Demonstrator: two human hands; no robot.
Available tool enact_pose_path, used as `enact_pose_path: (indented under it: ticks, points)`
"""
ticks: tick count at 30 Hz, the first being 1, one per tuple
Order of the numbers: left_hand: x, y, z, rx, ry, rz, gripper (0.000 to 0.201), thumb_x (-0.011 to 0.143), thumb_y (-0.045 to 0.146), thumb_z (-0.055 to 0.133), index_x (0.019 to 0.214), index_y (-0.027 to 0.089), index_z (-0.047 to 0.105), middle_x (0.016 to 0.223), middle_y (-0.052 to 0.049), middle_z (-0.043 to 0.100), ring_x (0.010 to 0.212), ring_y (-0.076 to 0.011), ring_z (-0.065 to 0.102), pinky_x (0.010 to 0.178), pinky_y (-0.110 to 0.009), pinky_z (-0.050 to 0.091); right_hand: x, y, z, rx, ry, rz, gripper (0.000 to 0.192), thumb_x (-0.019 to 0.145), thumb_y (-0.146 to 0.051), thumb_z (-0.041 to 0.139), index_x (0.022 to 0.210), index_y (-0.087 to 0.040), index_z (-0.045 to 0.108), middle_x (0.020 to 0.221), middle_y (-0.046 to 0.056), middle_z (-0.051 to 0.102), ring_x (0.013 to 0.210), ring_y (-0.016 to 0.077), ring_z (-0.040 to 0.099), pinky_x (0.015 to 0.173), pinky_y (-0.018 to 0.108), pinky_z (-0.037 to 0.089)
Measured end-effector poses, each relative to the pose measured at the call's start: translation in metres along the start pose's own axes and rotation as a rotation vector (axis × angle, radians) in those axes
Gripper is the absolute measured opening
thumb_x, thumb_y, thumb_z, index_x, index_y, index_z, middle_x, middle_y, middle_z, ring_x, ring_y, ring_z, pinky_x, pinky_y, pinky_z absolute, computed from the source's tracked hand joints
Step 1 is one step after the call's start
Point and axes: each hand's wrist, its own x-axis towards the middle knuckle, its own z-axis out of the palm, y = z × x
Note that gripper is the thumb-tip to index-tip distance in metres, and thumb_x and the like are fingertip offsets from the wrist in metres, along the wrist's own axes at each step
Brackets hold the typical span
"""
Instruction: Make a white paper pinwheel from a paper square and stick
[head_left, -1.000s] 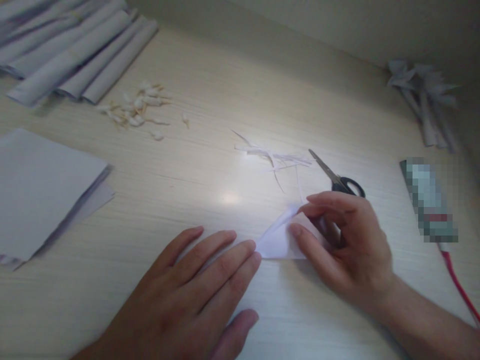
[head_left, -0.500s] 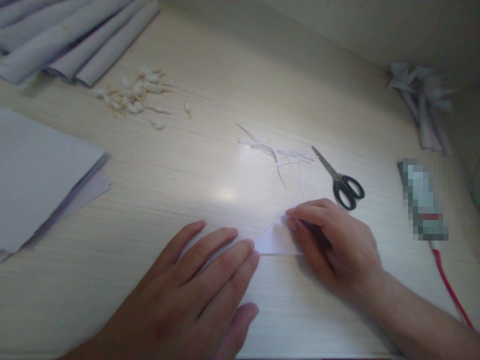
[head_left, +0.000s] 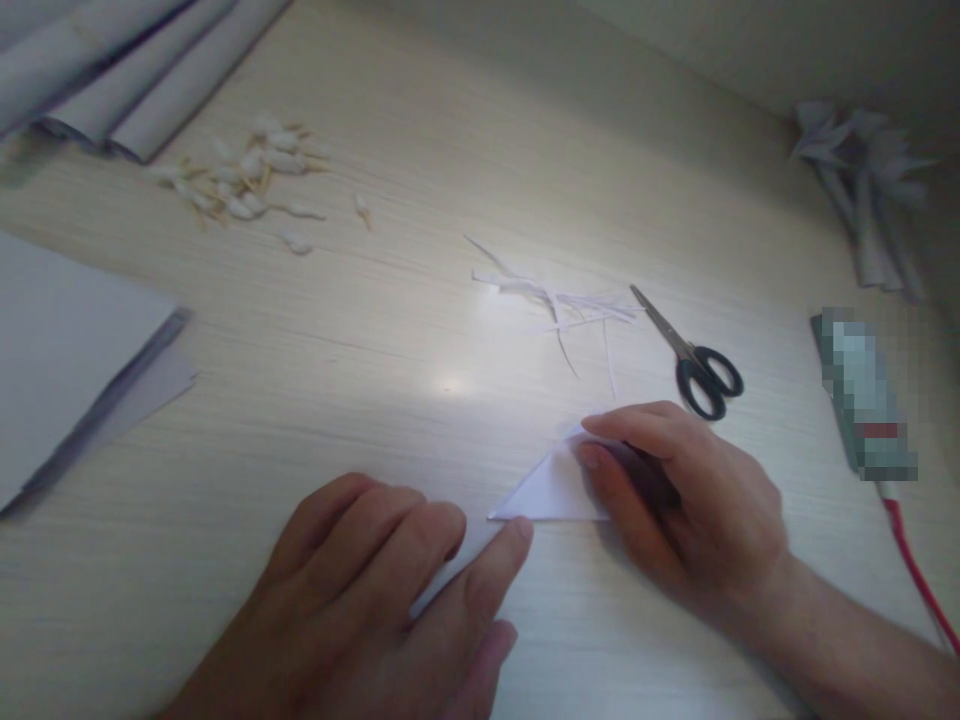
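Observation:
A small folded triangle of white paper (head_left: 551, 485) lies on the table with its long straight edge toward me. My right hand (head_left: 690, 500) pinches its upper right side between thumb and fingers and covers that end. The index finger of my left hand (head_left: 375, 590) stretches out, its tip at the paper's lower edge near the left point. The other left fingers are bent, with nothing visible in them. Black-handled scissors (head_left: 690, 355) rest beyond my right hand, next to thin paper strips (head_left: 555, 300).
Cotton-tipped sticks (head_left: 255, 175) lie scattered at the upper left, near rolled paper tubes (head_left: 165, 75). A stack of white sheets (head_left: 67, 350) is at the left. On the right are a blurred-out device (head_left: 862, 395) with a red cable (head_left: 915, 565) and paper flowers (head_left: 862, 190).
My left hand has drawn back and curled most of its fingers, uncovering the triangle's left point. My right hand keeps its pinch. The whole view has shifted slightly.

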Motion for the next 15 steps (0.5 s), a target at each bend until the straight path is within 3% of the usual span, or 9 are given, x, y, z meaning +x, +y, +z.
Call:
enact_pose_path:
  ticks: [15]
  points:
    - [-0.0017, 0.0035, 0.0025, 0.030, -0.036, 0.021, 0.035, 0.090, 0.030, 0.060, 0.123, 0.021, 0.069, 0.079, 0.002, 0.066, 0.074, -0.0189, 0.053, 0.074, -0.041, 0.037, -0.0026, 0.0011, 0.0000, 0.044, -0.005, -0.006, 0.031, 0.088, -0.007, 0.068, 0.114, -0.022, 0.060, 0.095, 0.004, 0.073, 0.077, 0.0180, 0.070, 0.062, 0.030, 0.054]
